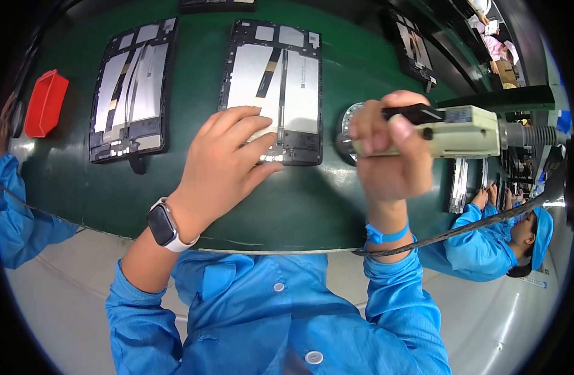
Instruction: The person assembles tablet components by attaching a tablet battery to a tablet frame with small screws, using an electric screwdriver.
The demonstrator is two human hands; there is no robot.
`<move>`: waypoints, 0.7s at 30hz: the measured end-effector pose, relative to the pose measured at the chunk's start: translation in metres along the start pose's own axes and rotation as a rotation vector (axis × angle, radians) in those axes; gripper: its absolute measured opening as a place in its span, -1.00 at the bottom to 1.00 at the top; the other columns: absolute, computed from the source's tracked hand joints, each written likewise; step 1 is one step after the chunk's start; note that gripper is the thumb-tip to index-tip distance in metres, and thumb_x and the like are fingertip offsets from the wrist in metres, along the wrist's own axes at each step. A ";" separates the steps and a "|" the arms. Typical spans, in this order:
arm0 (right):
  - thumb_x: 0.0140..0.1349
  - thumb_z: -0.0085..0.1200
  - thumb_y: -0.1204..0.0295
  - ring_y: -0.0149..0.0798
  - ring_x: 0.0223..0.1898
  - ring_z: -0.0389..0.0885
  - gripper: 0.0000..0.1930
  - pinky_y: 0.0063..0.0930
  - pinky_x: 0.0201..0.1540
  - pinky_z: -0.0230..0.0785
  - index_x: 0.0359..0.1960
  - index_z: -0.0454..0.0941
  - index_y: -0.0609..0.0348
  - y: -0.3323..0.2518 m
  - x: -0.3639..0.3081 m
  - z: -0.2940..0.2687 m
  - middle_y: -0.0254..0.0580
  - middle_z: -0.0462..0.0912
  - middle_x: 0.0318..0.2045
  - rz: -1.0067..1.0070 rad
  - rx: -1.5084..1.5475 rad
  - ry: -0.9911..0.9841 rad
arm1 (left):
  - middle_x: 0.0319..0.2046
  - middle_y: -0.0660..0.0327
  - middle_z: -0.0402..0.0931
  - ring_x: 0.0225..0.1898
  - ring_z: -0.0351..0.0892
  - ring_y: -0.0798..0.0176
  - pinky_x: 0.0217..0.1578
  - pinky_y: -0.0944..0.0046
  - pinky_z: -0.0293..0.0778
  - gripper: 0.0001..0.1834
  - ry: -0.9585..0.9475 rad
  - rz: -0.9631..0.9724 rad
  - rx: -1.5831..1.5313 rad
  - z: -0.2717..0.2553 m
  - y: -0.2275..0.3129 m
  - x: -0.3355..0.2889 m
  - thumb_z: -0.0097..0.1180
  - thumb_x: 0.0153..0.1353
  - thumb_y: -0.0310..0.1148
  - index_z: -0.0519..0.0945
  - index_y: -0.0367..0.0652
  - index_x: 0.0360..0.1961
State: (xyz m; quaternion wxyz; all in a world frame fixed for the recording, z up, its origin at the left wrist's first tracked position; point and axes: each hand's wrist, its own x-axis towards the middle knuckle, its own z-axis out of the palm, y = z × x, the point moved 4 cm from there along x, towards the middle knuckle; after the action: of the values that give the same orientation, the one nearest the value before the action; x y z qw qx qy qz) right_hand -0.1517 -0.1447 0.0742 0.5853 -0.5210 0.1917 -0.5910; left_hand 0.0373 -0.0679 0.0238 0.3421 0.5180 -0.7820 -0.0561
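Right hand (394, 159): fingers clamped on cream plastic power driver (468, 132). Left hand (221, 153): fingers apart over black-framed, silver-backed tablet chassis (299, 87). Brace chassis flat; square driver first.

Can read no words for certain. Can see small dark marks (304, 73) printed on the right part of the white panel (301, 103) in the open tablet-like device (303, 141), upper centre of the frame, too fine to read. Can also see a grey label (459, 116) on the pale handheld power tool (467, 141), right of centre, and a blue-and-white strip (531, 282) on the floor (496, 315), lower right, both unreadable.
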 end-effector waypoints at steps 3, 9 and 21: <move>0.12 0.15 0.59 -0.45 -0.55 0.44 -0.73 -0.56 -0.46 0.35 -0.11 0.50 0.32 0.019 -0.013 0.018 -0.19 0.55 -0.46 0.157 -0.011 -0.003 | -0.06 0.16 0.59 0.12 0.51 0.00 0.08 0.00 0.45 -0.59 0.027 -0.022 -0.037 0.001 -0.002 0.000 0.47 -0.16 -0.32 0.68 -0.20 -0.23; 0.13 0.07 0.52 -0.42 -0.57 0.37 -0.74 -0.48 -0.44 0.30 -0.13 0.46 0.32 0.029 -0.020 0.029 -0.27 0.41 -0.56 0.203 -0.103 -0.053 | -0.09 0.18 0.57 0.11 0.48 0.05 0.07 0.04 0.41 -0.67 0.054 -0.033 -0.097 0.003 -0.007 -0.002 0.45 -0.11 -0.30 0.67 -0.19 -0.31; 0.07 0.25 0.68 -0.53 -0.34 0.48 -0.76 -0.62 -0.28 0.37 -0.21 0.55 0.22 0.037 -0.020 0.020 -0.33 0.58 -0.32 0.195 -0.151 -0.143 | -0.08 0.21 0.53 0.15 0.42 -0.06 0.07 -0.01 0.40 -0.64 -0.022 0.008 -0.070 0.003 0.008 0.008 0.46 -0.17 -0.34 0.68 -0.15 -0.28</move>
State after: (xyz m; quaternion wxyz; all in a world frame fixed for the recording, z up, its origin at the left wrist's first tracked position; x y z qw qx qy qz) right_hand -0.1215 -0.1281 0.0435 0.6113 -0.5832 0.2430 -0.4766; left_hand 0.0280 -0.0719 0.0292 0.3516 0.5018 -0.7854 -0.0876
